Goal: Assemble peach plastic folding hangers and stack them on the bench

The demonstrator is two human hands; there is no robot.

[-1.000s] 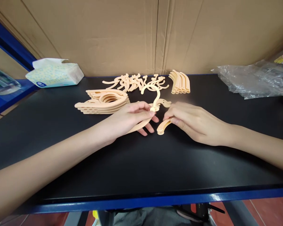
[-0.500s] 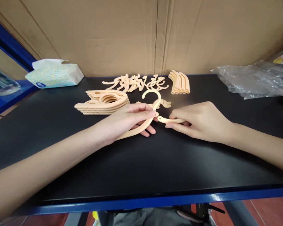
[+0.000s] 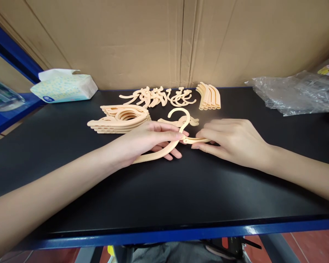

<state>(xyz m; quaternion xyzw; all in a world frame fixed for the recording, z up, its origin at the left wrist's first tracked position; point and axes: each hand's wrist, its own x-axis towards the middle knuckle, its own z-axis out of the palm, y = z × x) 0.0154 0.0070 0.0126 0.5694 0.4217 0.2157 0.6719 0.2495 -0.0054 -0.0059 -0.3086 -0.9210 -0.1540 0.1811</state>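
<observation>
Joining of cream-coloured hanger parts, centre of frame. The left hand (image 3: 160,137) grasps between thumb and fingers the joint where an upright hook (image 3: 186,118) and a curved arm (image 3: 155,156) appear to meet; the arm runs toward the lower left. The right hand (image 3: 233,140) grips a short curved piece (image 3: 195,141), its near end against that joint. By appearance the union is partly made: hook and first arm are together, while the second piece touches but cannot be confirmed as seated.

Unjoined stock lies along the back of the black bench (image 3: 164,199): loose hooks (image 3: 153,98) at upper centre, bundled curved pieces (image 3: 210,96) to their right. At centre left is a neat stack (image 3: 117,128) of looped shapes; whether these are finished cannot be told. A further part (image 3: 193,121), partly hidden, lies behind the hands.
</observation>
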